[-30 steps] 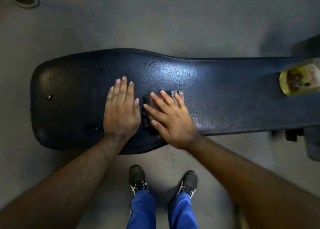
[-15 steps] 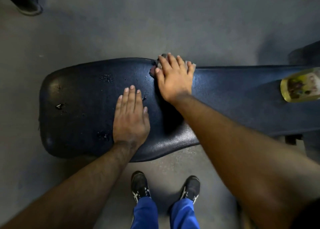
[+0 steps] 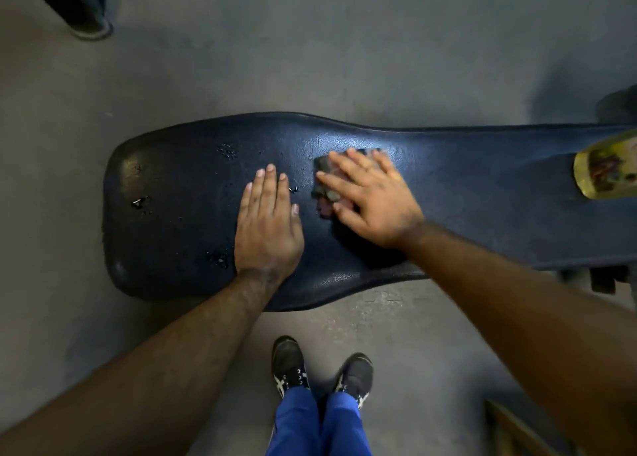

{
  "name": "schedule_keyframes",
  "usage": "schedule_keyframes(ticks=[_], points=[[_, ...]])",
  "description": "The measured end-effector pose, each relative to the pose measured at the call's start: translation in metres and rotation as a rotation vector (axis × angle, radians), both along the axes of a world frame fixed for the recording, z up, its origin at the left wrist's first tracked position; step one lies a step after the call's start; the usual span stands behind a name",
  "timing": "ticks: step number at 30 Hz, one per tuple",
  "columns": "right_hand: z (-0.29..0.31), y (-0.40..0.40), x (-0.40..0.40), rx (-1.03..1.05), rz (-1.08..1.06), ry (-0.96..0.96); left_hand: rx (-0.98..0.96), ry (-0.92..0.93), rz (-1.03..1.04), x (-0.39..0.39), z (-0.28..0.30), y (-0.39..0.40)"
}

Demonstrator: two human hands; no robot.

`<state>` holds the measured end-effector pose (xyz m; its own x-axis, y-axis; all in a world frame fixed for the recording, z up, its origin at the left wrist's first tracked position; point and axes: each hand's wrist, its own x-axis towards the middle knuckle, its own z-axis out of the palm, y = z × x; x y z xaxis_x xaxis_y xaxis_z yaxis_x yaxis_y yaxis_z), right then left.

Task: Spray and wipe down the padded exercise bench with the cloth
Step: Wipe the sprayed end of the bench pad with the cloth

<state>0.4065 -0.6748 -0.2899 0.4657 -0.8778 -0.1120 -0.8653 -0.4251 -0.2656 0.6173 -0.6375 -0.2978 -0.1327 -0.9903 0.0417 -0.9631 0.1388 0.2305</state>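
A dark blue padded bench lies crosswise in front of me, wide at its left end and glistening wet in the middle. My right hand presses flat, fingers spread, on a small grey and pinkish cloth near the bench's middle; most of the cloth is hidden under the palm. My left hand rests flat on the pad just left of it, fingers straight. A yellow bottle lies on the bench at the far right edge of view.
Droplets and small scuffs mark the wide left end of the pad. Grey floor surrounds the bench. A dark post foot stands at the top left. My black shoes are below the bench's near edge, and a wooden object shows at the bottom right.
My right hand has pulled the cloth back from the bench's far edge toward the middle of the pad. The left hand stays flat in the same spot.
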Motion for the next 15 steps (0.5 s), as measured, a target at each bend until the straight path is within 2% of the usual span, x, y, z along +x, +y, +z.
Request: schedule_keyframes(ticks=[3,4,5,6,8,9,10,13,14,15], points=[[-0.001,-0.015,0.013,-0.004,-0.511,0.004,-0.018,0.011,-0.002,0.000,-0.004,0.000],[0.000,-0.006,0.032,-0.002,-0.587,0.008,-0.018,0.022,0.002,0.001,-0.004,0.000],[0.002,0.008,0.047,-0.010,-0.536,-0.006,-0.020,0.035,0.000,0.001,-0.004,0.000],[0.004,0.026,0.051,-0.031,-0.382,-0.031,-0.026,0.049,-0.005,0.001,-0.003,-0.001],[0.002,0.049,0.024,-0.041,-0.008,-0.016,-0.033,0.097,0.001,0.002,-0.003,-0.002],[0.000,0.049,0.004,-0.069,0.061,0.023,-0.037,0.119,0.008,0.002,-0.003,-0.002],[-0.003,0.046,-0.008,-0.082,-0.015,0.037,-0.044,0.137,0.013,0.002,-0.004,-0.001],[-0.005,0.057,0.020,-0.084,-0.594,0.024,-0.065,0.161,0.010,0.002,-0.004,-0.001],[-0.003,0.070,0.045,-0.089,-0.608,0.015,-0.077,0.173,0.011,0.002,-0.003,0.000],[-0.002,0.087,0.065,-0.091,-0.514,-0.010,-0.085,0.187,0.012,0.003,-0.002,0.000]])
